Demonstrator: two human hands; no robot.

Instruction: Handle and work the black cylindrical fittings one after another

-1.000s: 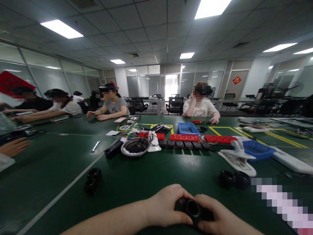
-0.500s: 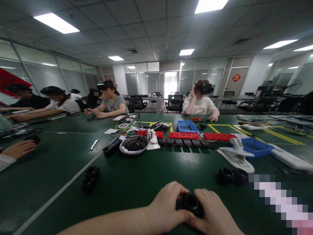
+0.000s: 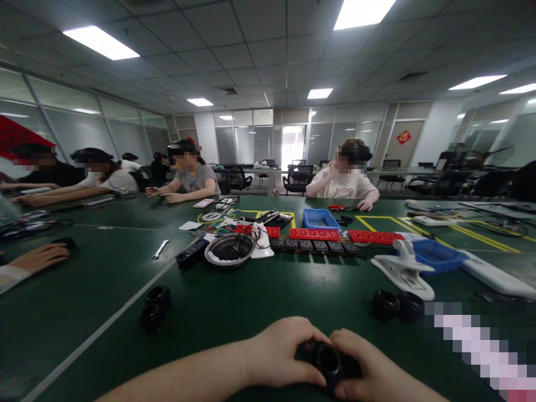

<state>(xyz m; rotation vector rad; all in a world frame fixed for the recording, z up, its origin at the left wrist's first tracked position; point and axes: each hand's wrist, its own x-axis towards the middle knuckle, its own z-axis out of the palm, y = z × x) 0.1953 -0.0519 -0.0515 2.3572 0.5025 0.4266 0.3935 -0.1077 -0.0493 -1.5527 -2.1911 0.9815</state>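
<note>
Low at the front of the table, a black, thick-walled ring-shaped part [image 3: 329, 358], like a small tyre, is between my two hands with its round hole facing up toward me. My left hand [image 3: 288, 352] grips it from the left with thumb and fingers. From the right, my right hand [image 3: 364, 365] closes on it too, fingers over the top and thumb below. More dark material shows beside the ring under my fingers; whether it is a second part I cannot tell. Two similar black rings [image 3: 157, 307] lie to the left, and another touching pair [image 3: 397, 305] to the right.
Beyond my hands are a metal bowl [image 3: 230, 249] with cables, a black power strip [image 3: 316, 244], red strips [image 3: 315, 233], a white clamp [image 3: 404, 271] and blue trays [image 3: 438, 254]. A wrench [image 3: 160, 249] lies left. A co-worker's hand [image 3: 39, 258] rests at the far left.
Both hands still hold the black ring. My right hand has shifted slightly right and turned, its thumb now below the ring, uncovering more of the dark material.
</note>
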